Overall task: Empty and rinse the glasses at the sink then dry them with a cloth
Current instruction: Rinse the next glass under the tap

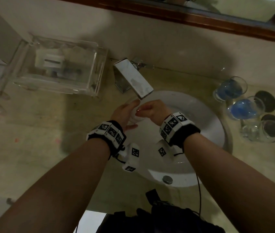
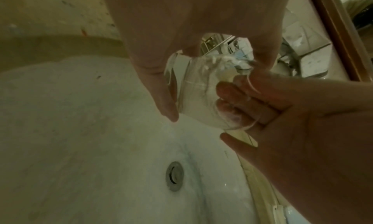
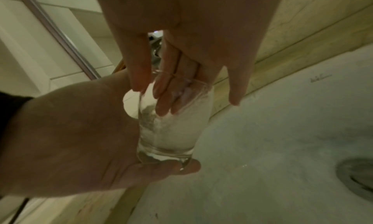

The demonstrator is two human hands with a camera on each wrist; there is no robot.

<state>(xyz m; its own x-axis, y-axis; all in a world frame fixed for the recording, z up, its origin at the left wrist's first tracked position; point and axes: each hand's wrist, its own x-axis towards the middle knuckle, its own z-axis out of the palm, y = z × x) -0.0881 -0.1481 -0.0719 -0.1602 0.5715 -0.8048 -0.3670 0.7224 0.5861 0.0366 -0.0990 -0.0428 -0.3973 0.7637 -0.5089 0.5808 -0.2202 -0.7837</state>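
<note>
Under the faucet (image 1: 134, 78), over the white sink (image 1: 205, 115), the left hand (image 1: 123, 113) wraps around a clear tumbler (image 3: 173, 125), its little finger under the base. The right hand (image 1: 153, 110) has fingers (image 3: 165, 98) reaching inside the mouth, rubbing the wall. Wet glass likely slips and chips easily; the thick base and lower wall look safest to hold.

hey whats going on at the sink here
A person is rinsing a clear glass over the white sink, just under the tap. The left hand grips the glass around its side and base, while the right hand has fingers pushed inside it, rubbing the inner wall. Two glasses with blue liquid wait on the counter to the right. No cloth is in use yet.
</note>
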